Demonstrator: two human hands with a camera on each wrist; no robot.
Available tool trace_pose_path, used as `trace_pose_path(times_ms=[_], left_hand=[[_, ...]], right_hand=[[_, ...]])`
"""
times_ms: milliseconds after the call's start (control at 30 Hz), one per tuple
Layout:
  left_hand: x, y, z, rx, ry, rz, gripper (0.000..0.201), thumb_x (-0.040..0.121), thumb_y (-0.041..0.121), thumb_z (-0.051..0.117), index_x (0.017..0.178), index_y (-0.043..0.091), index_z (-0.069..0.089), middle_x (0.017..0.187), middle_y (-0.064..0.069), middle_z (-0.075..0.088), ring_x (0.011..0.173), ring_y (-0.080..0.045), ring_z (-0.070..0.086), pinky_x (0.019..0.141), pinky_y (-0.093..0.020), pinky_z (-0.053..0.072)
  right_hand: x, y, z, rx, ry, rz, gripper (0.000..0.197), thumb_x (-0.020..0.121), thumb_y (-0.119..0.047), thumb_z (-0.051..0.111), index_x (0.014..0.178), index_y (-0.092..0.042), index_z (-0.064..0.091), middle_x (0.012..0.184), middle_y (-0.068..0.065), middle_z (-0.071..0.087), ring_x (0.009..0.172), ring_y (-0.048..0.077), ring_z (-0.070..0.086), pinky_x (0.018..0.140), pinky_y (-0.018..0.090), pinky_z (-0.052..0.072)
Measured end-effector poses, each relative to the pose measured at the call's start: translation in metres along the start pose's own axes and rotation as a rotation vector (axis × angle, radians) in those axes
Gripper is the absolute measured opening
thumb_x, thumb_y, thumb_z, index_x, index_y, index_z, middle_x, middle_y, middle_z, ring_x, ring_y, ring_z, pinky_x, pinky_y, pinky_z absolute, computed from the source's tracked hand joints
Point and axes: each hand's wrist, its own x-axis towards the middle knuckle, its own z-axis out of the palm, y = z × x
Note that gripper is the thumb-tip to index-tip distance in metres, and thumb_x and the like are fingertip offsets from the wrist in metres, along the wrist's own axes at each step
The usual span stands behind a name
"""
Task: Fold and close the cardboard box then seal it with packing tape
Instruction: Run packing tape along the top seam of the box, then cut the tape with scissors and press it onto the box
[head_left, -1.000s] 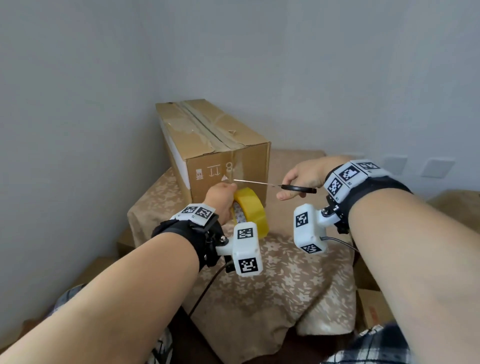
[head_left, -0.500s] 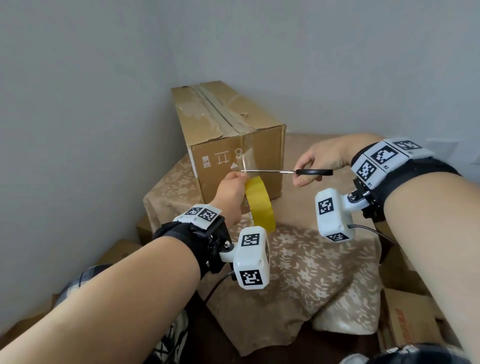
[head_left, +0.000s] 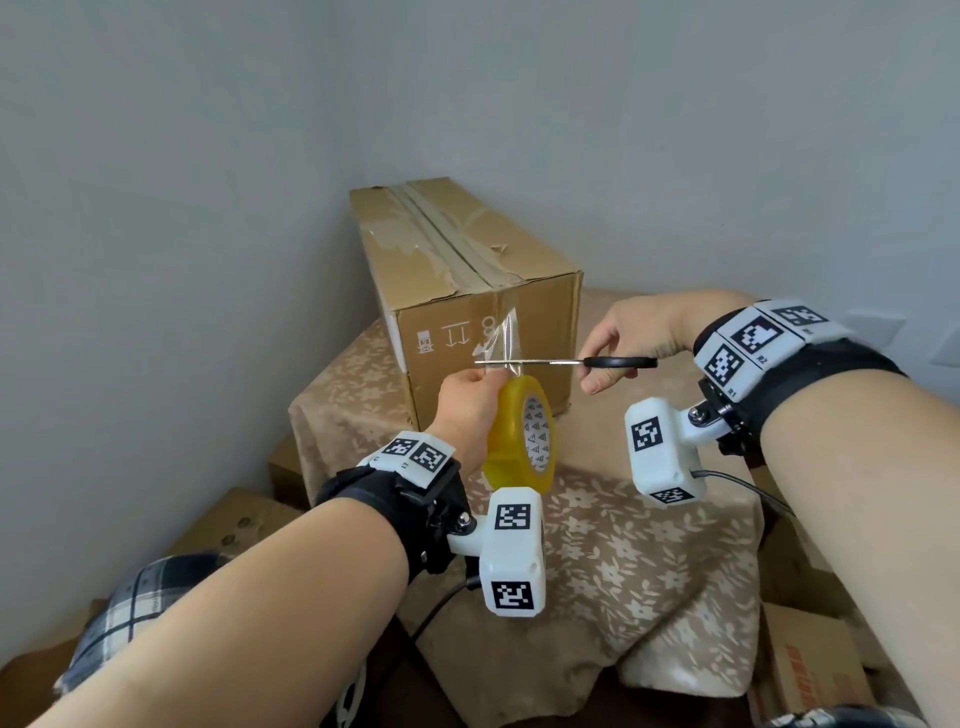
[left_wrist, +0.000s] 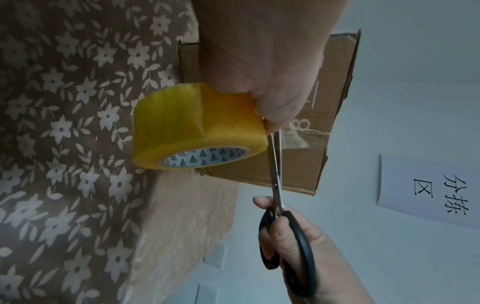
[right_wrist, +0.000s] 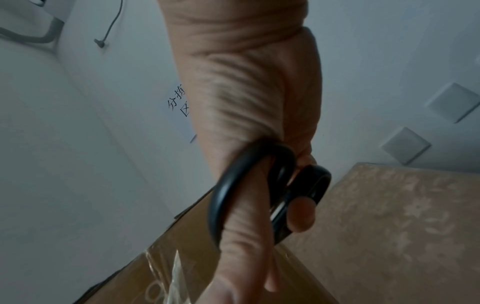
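1. On the floral cloth (head_left: 623, 561), against the wall corner: cardboard box (head_left: 540, 338), flaps closed, tape running along the top seam and down the near end face.
2. Left hand (head_left: 470, 402) grips the yellow tape roll (head_left: 511, 441) from above, fingers curled over its outer band; roll held just in front of the box's near face, off the cloth.
3. Clear tape strip (head_left: 506, 338) runs from the roll up to the box face, taut and slightly twisted.
4. Right hand (head_left: 639, 338) holds the black-handled scissors (head_left: 571, 362), fingers through the loops, blades level.
5. Blades lie across the strip just above the roll; together or apart, cannot tell.
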Motion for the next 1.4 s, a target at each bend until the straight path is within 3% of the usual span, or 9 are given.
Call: trace_pose_path(times_ms=[333,467,600,767,933,1067,1167,1300,1400], left_hand=[[0.006,-0.019,0.008,0.068,0.037,-0.009,0.026,0.094,0.017,0.053,0.069,0.015,0.05,0.073,-0.009,0.05,0.071,-0.023,0.048,0.066,-0.033,0.046],[0.003,-0.034,0.01,0.184,-0.04,0.015,0.008,0.093,0.02,0.053,0.09,0.013,0.055,0.075,-0.005,0.053,0.068,-0.02,0.049,0.063,-0.031,0.046],[-0.002,-0.028,0.021,0.322,-0.152,0.142,0.006,0.091,0.019,0.055,0.09,0.014,0.052,0.08,0.001,0.055,0.07,-0.015,0.05,0.064,-0.025,0.046],[-0.006,-0.007,0.05,0.465,-0.325,0.346,0.011,0.088,0.014,0.055,0.099,0.013,0.054,0.093,-0.001,0.052,0.084,-0.017,0.049,0.066,-0.023,0.041],[0.017,0.01,0.099,0.906,-0.646,0.749,0.025,0.089,0.015,0.06,0.112,0.009,0.052,0.115,-0.004,0.041,0.098,-0.016,0.044,0.084,-0.02,0.034],[0.05,-0.008,0.129,1.168,-0.72,0.876,0.024,0.089,0.011,0.056,0.112,0.01,0.05,0.126,-0.007,0.036,0.091,-0.025,0.049,0.084,-0.033,0.041],[0.068,-0.022,0.141,1.194,-0.709,0.965,0.023,0.089,0.012,0.056,0.112,0.01,0.053,0.128,-0.007,0.037,0.094,-0.022,0.046,0.08,-0.024,0.033],[0.082,-0.022,0.15,1.098,-0.702,0.928,0.027,0.087,0.011,0.059,0.113,0.01,0.054,0.128,-0.009,0.036,0.105,-0.024,0.047,0.087,-0.024,0.034],[0.088,-0.017,0.15,1.016,-0.707,0.86,0.03,0.084,0.01,0.063,0.113,0.011,0.055,0.116,-0.004,0.034,0.107,-0.023,0.046,0.097,-0.028,0.037]], right_hand=[[-0.004,0.005,0.001,-0.017,0.083,0.014,0.045,0.051,-0.058,0.078,0.08,-0.024,0.072,0.058,0.002,0.06,0.052,0.01,0.049,0.058,0.022,0.039],[-0.018,0.023,0.008,-0.034,0.026,0.104,0.048,0.064,-0.053,0.078,0.099,-0.023,0.063,0.093,0.002,0.069,0.082,0.015,0.059,0.081,0.029,0.045],[-0.044,0.062,0.021,0.006,-0.012,0.265,0.074,0.049,-0.073,0.076,0.105,-0.027,0.062,0.105,-0.001,0.067,0.101,0.017,0.06,0.093,0.033,0.044],[-0.042,0.107,0.061,0.187,0.306,0.494,0.046,0.072,-0.048,0.078,0.066,-0.007,0.059,0.046,-0.003,0.061,0.044,0.009,0.057,0.051,0.02,0.046],[-0.027,0.111,0.108,0.044,0.565,0.731,0.041,0.09,-0.026,0.06,0.126,-0.007,0.052,0.098,0.017,0.064,0.081,0.029,0.06,0.067,0.033,0.049],[-0.01,0.122,0.119,0.177,0.63,0.752,0.033,0.09,-0.024,0.058,0.114,-0.001,0.056,0.09,0.015,0.062,0.088,0.035,0.06,0.064,0.03,0.041],[-0.002,0.121,0.11,0.239,0.582,0.688,0.01,0.088,-0.02,0.056,0.087,-0.011,0.051,0.073,0.01,0.06,0.064,0.03,0.064,0.047,0.026,0.043],[-0.005,0.12,0.104,0.254,0.591,0.651,0.028,0.084,-0.02,0.055,0.061,-0.022,0.038,0.081,0.014,0.058,0.068,0.035,0.066,0.062,0.038,0.057],[-0.008,0.119,0.105,0.238,0.637,0.622,0.035,0.085,-0.019,0.056,0.057,-0.021,0.035,0.067,0.006,0.05,0.062,0.032,0.062,0.047,0.024,0.047]])
